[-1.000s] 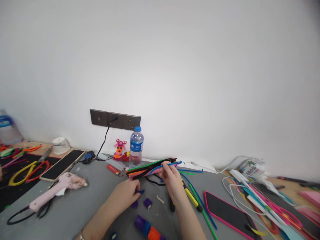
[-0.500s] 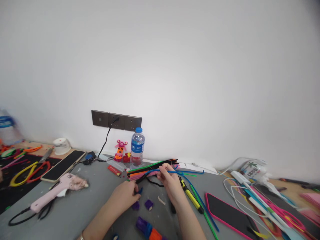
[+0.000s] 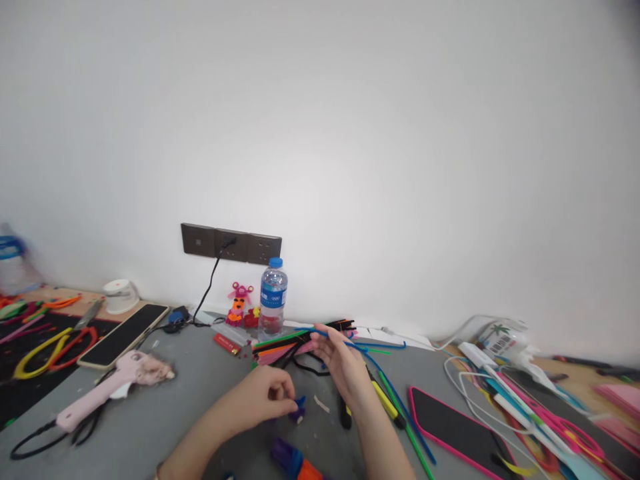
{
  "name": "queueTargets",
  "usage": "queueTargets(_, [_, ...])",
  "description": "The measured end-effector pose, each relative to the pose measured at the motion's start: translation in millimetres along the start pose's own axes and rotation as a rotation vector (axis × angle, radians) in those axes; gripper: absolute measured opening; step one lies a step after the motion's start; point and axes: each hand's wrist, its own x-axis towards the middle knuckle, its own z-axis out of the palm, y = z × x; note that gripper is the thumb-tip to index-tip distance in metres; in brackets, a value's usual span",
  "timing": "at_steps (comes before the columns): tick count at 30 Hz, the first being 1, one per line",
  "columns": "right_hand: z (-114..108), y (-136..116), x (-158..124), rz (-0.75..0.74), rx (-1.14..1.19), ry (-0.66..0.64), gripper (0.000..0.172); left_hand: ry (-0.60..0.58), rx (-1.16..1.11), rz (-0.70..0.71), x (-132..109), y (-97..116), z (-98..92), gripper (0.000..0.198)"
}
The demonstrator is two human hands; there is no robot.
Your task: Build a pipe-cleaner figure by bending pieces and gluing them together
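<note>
My right hand (image 3: 345, 363) pinches a blue pipe cleaner (image 3: 361, 348) between thumb and fingertips, above the pile of coloured pipe cleaners (image 3: 273, 348). To its left, my left hand (image 3: 263, 398) is closed in a pinch low over the table. A small blue piece (image 3: 301, 401) shows at its fingertips, over a purple scrap on the table; its exact kind is unclear. Nearer to me lies a purple, blue and orange fuzzy figure (image 3: 300, 463), cut off by the lower edge. A yellow-and-black tool (image 3: 385, 399) lies beside my right wrist.
A water bottle (image 3: 273, 300) and a small pink-orange figure (image 3: 237, 305) stand by the wall. Leftward are a pink glue gun (image 3: 95, 395), a phone (image 3: 124, 335) and scissors (image 3: 55, 351). At right lie a pink-edged phone (image 3: 457, 433), white cables and pink scissors (image 3: 570, 427).
My left hand has moved right and a little nearer, bringing the small blue piece over the purple scrap. My right hand stays near the pile, its blue pipe cleaner shifted slightly.
</note>
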Motion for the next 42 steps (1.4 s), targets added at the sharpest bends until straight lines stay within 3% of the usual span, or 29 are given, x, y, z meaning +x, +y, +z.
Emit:
queueTargets(2, [0.4, -1.3, -0.2, -0.021, 0.031, 0.024, 0.041, -0.114, -0.162, 0.05, -4.0, 5.9, -0.1, 0.012])
queueTargets(5, [3.2, -2.5, -1.0, -0.053, 0.045, 0.062, 0.036, -0.108, -0.363, 0.086, -3.9, 8.1, 0.6, 0.021])
queueTargets(10, [11.2, -5.7, -5.0, -0.071, 0.07, 0.007, 0.033, 0.177, -0.586, 0.023, 9.1, 0.1, -0.5, 0.04])
queueTargets(13, [16.4, -7.2, -10.3, -0.066, 0.037, -0.092, 0.031, 0.28, -0.587, 0.023, 12.5, -1.0, -3.4, 0.043])
queueTargets(19, [27.4, -7.0, -20.6, -0.072, -0.099, -0.271, 0.03, 0.355, -0.505, 0.118, 9.6, 4.3, -3.4, 0.035])
queueTargets(35, [22.8, -3.3, -19.0, -0.11, -0.327, -0.265, 0.021, 0.409, -0.443, 0.144, 6.5, 7.4, -3.8, 0.04])
queueTargets(42, [25.3, -6.0, -20.5, -0.096, -0.372, -0.226, 0.02, 0.453, -0.384, 0.166, 5.5, 7.1, -4.1, 0.028])
